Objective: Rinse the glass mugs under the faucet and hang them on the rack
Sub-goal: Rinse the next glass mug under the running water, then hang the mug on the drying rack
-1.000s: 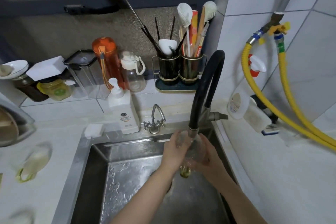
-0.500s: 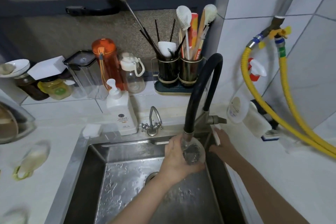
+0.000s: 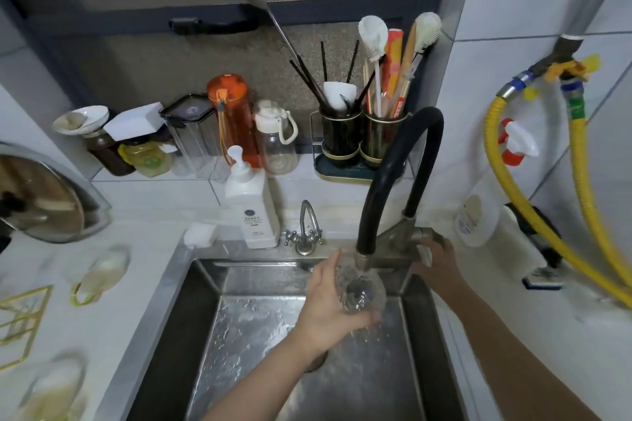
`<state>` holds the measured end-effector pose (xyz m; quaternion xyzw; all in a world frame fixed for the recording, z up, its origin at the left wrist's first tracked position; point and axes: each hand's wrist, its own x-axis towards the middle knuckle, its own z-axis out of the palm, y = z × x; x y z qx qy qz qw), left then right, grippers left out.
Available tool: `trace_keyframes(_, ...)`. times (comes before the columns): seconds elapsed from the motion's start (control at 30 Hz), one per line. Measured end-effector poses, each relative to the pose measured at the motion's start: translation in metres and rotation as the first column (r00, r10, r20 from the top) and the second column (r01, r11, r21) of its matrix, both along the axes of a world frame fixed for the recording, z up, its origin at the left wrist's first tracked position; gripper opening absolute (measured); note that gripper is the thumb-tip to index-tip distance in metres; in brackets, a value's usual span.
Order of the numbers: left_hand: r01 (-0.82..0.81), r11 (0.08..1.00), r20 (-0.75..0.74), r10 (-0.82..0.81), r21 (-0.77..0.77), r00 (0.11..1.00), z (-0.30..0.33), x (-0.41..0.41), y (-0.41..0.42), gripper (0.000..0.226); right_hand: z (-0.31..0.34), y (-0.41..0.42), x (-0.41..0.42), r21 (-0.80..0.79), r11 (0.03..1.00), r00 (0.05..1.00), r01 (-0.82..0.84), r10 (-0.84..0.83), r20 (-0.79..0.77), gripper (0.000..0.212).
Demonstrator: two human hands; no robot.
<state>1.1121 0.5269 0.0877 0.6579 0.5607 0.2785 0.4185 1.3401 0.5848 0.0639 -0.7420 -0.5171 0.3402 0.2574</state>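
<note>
My left hand (image 3: 326, 304) grips a clear glass mug (image 3: 363, 294) over the steel sink (image 3: 205, 301), right under the spout of the black faucet (image 3: 386, 181). Water runs into the mug. My right hand (image 3: 436, 261) is wrapped around the faucet's metal lever (image 3: 422, 236) at the sink's back right corner. Two more glass mugs lie on the left counter, one (image 3: 99, 275) near the sink and one (image 3: 51, 390) at the lower left. A gold wire rack (image 3: 20, 314) shows at the left edge.
A white soap pump bottle (image 3: 249, 208) and a small steel tap (image 3: 306, 229) stand behind the sink. Bottles, jars and a utensil holder (image 3: 362, 143) line the window ledge. Yellow hoses (image 3: 506, 198) hang on the right wall. A pan lid (image 3: 41, 195) leans at the left.
My right hand left the mug and moved right onto the faucet lever. My left hand alone now holds the mug, its mouth turned up under the spout as water runs into it.
</note>
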Motion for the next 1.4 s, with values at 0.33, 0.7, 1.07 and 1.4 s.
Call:
trace_keyframes(0.33,-0.079,0.997,-0.182,0.072,-0.027,0.981,-0.014,-0.034,-0.025,0.116,-0.010,-0.090,-0.079,0.068,0.984,0.941,-0.164,0.177,-0.287,0.068)
trace_keyframes(0.7,-0.214,0.932,0.031,0.232,-0.292,0.972,-0.016,-0.105,-0.072,0.101,-0.030,-0.157,-0.198,0.179,0.980,0.884,-0.091,0.162,-0.438,0.070)
trace_keyframes(1.07,-0.295,0.917,0.441,0.389,-0.269,0.809,0.010,-0.184,-0.117,0.040,-0.006,-0.181,-0.258,0.219,0.975,0.885,-0.026,0.124,-0.449,0.063)
trace_keyframes(1.4,-0.364,0.903,0.545,0.429,-0.230,0.721,0.031,-0.293,-0.160,0.050,0.047,-0.230,-0.380,0.291,0.953,0.786,0.085,0.115,-0.607,0.041)
